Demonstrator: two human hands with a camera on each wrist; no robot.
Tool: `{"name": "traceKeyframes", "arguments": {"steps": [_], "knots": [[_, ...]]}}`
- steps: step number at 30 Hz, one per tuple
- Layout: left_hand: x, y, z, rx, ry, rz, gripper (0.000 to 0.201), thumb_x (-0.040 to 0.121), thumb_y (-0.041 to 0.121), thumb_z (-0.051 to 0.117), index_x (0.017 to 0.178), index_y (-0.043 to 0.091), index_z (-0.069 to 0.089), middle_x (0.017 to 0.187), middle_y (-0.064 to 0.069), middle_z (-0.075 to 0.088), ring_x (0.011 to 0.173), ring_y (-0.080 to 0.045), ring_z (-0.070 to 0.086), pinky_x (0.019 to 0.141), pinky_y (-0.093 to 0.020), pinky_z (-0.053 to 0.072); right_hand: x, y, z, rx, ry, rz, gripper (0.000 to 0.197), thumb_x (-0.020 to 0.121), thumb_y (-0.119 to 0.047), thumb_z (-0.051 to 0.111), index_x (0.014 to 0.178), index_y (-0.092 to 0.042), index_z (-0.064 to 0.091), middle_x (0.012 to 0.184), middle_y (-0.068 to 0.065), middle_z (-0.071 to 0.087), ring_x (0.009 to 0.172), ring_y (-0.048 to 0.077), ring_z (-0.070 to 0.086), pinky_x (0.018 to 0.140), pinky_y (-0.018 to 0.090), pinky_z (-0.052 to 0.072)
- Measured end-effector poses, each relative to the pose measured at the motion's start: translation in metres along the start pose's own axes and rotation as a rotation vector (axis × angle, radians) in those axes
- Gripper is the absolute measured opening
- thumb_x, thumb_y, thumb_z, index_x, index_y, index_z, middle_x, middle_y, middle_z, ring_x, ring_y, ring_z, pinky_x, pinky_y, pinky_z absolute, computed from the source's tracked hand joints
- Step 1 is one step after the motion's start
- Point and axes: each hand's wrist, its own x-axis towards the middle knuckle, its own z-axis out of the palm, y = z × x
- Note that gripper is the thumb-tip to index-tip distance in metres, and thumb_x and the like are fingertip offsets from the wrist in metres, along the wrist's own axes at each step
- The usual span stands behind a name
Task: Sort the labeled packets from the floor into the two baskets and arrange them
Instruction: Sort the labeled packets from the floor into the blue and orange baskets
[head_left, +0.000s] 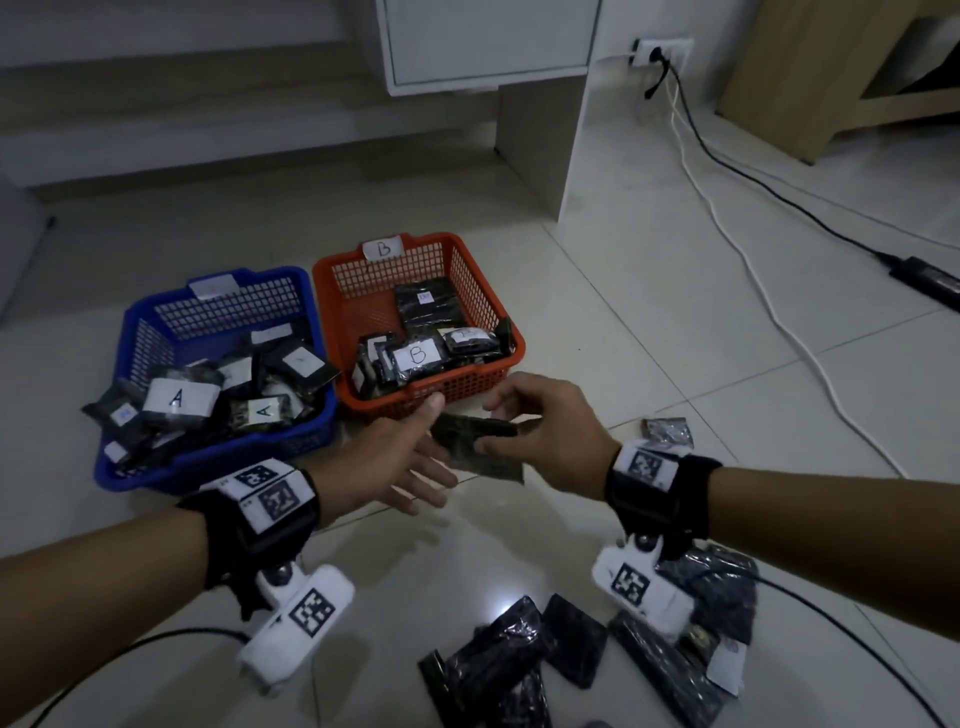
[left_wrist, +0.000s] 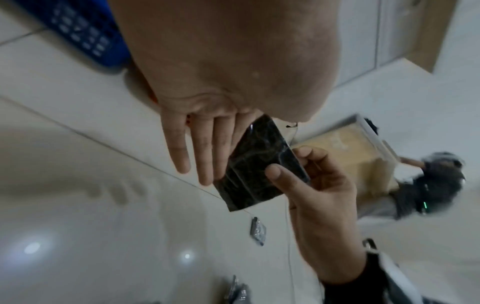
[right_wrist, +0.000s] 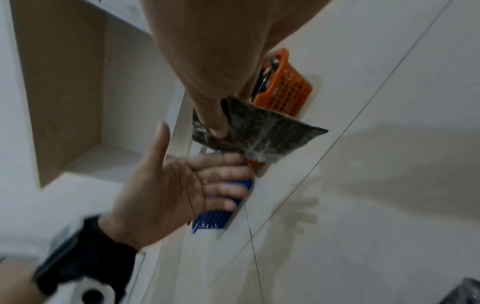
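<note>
My right hand (head_left: 524, 415) pinches a dark packet (head_left: 475, 452) between thumb and fingers, just in front of the orange basket (head_left: 498, 374) marked B. Its label does not show. My left hand (head_left: 415, 457) is open beside it, palm up, its straight fingers reaching under the packet's left end. The same packet (left_wrist: 257, 164) shows in the left wrist view and, as the packet (right_wrist: 262, 133), in the right wrist view. The blue basket (head_left: 218, 457) on the left holds several packets marked A. The orange basket holds several marked B.
Several dark packets (head_left: 576, 654) lie heaped on the tiled floor near me at the lower right. One small packet (head_left: 667, 431) lies alone right of my right wrist. A white cabinet (head_left: 488, 41) stands behind, and cables (head_left: 753, 265) run across the floor at the right.
</note>
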Motion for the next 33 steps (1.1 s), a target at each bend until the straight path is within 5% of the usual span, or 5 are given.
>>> {"name": "traceKeyframes", "arguments": {"steps": [6,12,18,25,33], "knots": [[-0.012,-0.003,-0.008,-0.241,0.128,0.057,0.025,0.101,0.030,0.054,0.114,0.014,0.069,0.101,-0.006,0.077,0.091,-0.026,0.075,0.092,-0.045,0.056,0.000,-0.011,0.036,0.042,-0.127,-0.158,0.039,0.071,0.001,0.087,0.106,-0.006,0.069,0.099,0.000,0.069,0.094,0.008,0.068,0.088,0.028,0.059],[-0.011,-0.018,-0.025,-0.214,0.286,0.081,0.020,0.096,0.016,0.058,0.115,0.019,0.064,0.101,-0.006,0.076,0.085,-0.023,0.074,0.069,-0.035,0.055,-0.002,0.011,0.012,-0.119,-0.217,-0.158,0.031,0.082,-0.016,0.083,0.110,-0.012,0.070,0.112,-0.004,0.067,0.103,0.005,0.065,0.092,0.021,0.055],[-0.002,-0.025,-0.019,-0.180,0.252,0.089,0.024,0.096,0.010,0.060,0.118,0.017,0.060,0.106,-0.009,0.074,0.081,-0.026,0.073,0.063,-0.029,0.054,-0.019,0.063,-0.062,-0.762,-0.538,0.216,0.039,0.083,-0.027,0.080,0.119,-0.016,0.068,0.120,0.003,0.065,0.105,0.018,0.063,0.086,0.026,0.050],[0.015,-0.023,0.003,-0.099,0.137,0.072,0.028,0.095,0.012,0.063,0.122,0.015,0.058,0.113,-0.009,0.073,0.086,-0.032,0.071,0.066,-0.032,0.057,-0.067,0.079,-0.115,-0.949,-0.768,0.613,0.090,0.065,-0.046,0.091,0.140,-0.030,0.043,0.122,-0.009,0.052,0.103,0.014,0.049,0.089,0.025,0.042],[0.016,-0.025,0.009,-0.045,0.076,0.101,0.023,0.095,0.014,0.064,0.115,0.024,0.062,0.108,-0.003,0.074,0.079,-0.024,0.074,0.080,-0.045,0.055,-0.069,0.085,-0.107,-0.782,-0.746,0.528,0.019,0.084,-0.030,0.080,0.090,-0.023,0.063,0.085,-0.011,0.062,0.074,0.006,0.057,0.069,0.019,0.045]]}}
